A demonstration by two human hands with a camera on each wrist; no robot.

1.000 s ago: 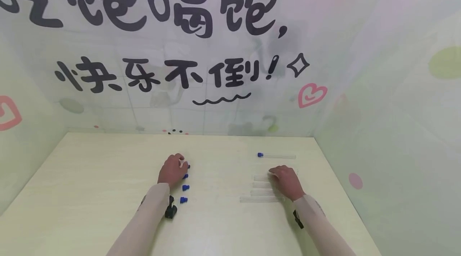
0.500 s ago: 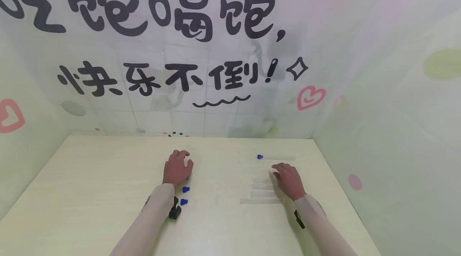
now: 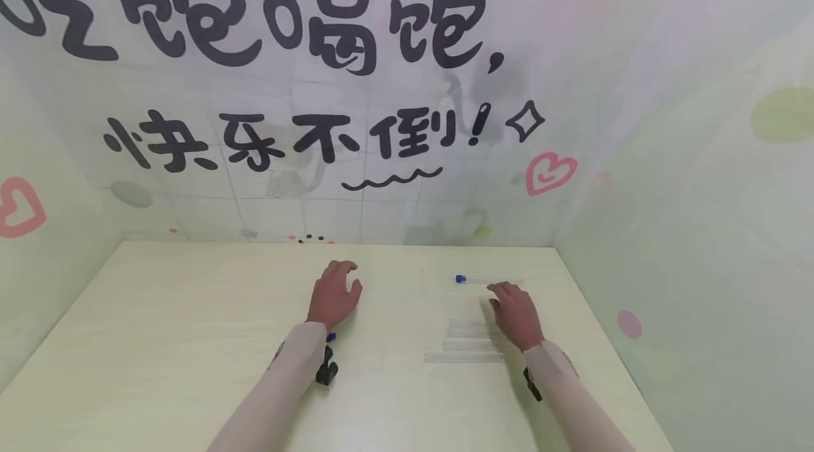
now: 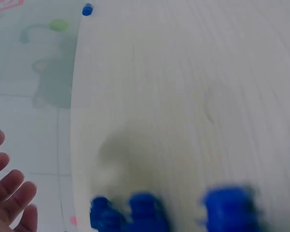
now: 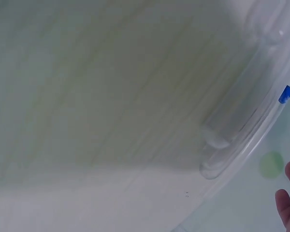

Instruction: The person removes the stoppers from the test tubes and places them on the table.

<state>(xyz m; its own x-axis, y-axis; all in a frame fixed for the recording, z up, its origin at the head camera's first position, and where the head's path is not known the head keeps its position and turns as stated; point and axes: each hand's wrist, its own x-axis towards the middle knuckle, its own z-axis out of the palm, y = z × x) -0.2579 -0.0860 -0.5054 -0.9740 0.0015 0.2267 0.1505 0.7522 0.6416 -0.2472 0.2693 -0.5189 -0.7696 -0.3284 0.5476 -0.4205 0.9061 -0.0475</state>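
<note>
My left hand (image 3: 333, 294) hovers at the back left of the table with thumb and fingers spread, nothing seen between them. Below it several blue stoppers (image 4: 147, 215) stand in the left wrist view. Overhead, one blue stopper (image 3: 331, 337) peeks out by the cuff; the others are covered by hand and arm. On the other side, my right hand (image 3: 516, 314) is over the right ends of clear tubes (image 3: 464, 358), its fingers loosely bent and parted. No item shows in its grasp. Behind it lies a clear tube with a blue stopper (image 3: 461, 279) in its left end.
The pale wooden table (image 3: 381, 402) meets a printed wall (image 3: 394, 212) at the back and another wall (image 3: 687, 261) on the right. Dark wrist mounts (image 3: 327, 370) sit at both cuffs. Some tubes are hard to make out against the wood.
The left hand has shifted to the right, leaving the stopper row beneath hand and forearm, and its fingers have spread. The right hand has moved slightly right and its fingers have loosened.
</note>
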